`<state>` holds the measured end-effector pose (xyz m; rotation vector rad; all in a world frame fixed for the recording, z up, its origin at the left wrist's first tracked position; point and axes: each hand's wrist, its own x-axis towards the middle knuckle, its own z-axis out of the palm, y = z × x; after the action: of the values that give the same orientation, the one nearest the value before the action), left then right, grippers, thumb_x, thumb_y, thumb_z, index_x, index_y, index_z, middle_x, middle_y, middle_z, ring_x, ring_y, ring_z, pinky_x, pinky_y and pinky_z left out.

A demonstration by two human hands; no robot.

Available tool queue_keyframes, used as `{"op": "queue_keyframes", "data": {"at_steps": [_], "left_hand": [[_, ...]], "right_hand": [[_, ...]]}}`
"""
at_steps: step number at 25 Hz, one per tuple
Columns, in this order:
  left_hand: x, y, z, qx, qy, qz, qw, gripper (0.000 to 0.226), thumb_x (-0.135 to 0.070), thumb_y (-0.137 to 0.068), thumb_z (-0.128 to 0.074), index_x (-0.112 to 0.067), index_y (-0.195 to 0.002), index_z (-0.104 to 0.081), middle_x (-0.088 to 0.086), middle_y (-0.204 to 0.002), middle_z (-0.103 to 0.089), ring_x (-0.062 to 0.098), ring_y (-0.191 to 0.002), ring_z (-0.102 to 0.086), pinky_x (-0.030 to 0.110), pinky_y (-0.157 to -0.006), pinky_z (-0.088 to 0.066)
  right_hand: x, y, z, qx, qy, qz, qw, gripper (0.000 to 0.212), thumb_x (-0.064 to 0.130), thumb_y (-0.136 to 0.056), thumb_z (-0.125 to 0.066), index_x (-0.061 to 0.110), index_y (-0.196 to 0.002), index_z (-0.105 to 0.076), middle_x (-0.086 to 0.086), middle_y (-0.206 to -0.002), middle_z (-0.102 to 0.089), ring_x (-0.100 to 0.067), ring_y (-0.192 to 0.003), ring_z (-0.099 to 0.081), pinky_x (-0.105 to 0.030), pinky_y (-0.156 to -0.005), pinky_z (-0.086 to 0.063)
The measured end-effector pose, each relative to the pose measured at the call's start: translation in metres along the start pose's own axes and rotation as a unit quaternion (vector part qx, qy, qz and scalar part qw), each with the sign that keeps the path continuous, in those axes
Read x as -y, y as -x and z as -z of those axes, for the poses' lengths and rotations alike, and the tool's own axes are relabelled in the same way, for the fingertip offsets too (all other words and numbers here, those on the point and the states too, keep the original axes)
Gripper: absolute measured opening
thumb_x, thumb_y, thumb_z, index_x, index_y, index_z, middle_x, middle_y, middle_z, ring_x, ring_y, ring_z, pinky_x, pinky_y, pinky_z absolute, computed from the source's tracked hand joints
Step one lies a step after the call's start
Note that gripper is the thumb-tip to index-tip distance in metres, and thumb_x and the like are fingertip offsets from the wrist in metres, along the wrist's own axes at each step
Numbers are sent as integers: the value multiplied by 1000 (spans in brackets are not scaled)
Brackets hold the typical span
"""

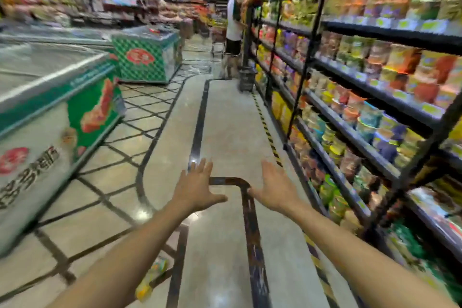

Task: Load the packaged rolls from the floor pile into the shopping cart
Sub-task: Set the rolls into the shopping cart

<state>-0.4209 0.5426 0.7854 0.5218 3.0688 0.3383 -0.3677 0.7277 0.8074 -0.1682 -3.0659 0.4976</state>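
Head view: we stretch both arms along the aisle, left hand (197, 189) and right hand (275, 189) with fingers straight and spread, gripping nothing. One blurred yellow-green packet (151, 280) lies on the floor (225, 120) under our left forearm, well behind the hands. Shelves (390, 35) line our right, a freezer (50, 97) our left.

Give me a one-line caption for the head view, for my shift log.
Left hand and right hand reach forward, open and empty, over the aisle floor between freezers and stocked shelves.
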Motion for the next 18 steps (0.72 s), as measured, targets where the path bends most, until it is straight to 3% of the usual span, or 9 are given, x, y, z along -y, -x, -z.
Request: {"op": "queue_keyframes", "data": {"at_steps": [8, 11, 18], "left_hand": [[221, 23, -15, 20, 23, 188, 982, 104, -64, -76, -62, -14, -152, -10, 9, -159, -8, 27, -146, -12, 40, -116, -20], [265, 19, -32, 28, 25, 232, 972, 105, -64, -77, -61, -13, -152, -9, 9, -159, -5, 27, -146, -11, 38, -115, -20], [341, -62, -104, 45, 33, 323, 945, 102, -69, -79, -53, -13, -152, -8, 8, -160, -1, 27, -147, -2, 44, -117, -6]], "right_hand": [[171, -102, -128, 141, -19, 114, 983, 84, 47, -87, -59, 10, -150, -17, -8, -152, -31, -28, -138, -31, -40, -109, -35], [203, -134, -165, 171, -24, 134, 976, 85, 50, -85, -58, 12, -150, -19, -5, -150, -35, -28, -135, -36, -42, -107, -39], [240, -253, -260, 237, 29, 194, 952, 81, 45, -92, -53, 8, -151, -11, -8, -155, -24, -26, -141, -25, -37, -114, -27]]}}
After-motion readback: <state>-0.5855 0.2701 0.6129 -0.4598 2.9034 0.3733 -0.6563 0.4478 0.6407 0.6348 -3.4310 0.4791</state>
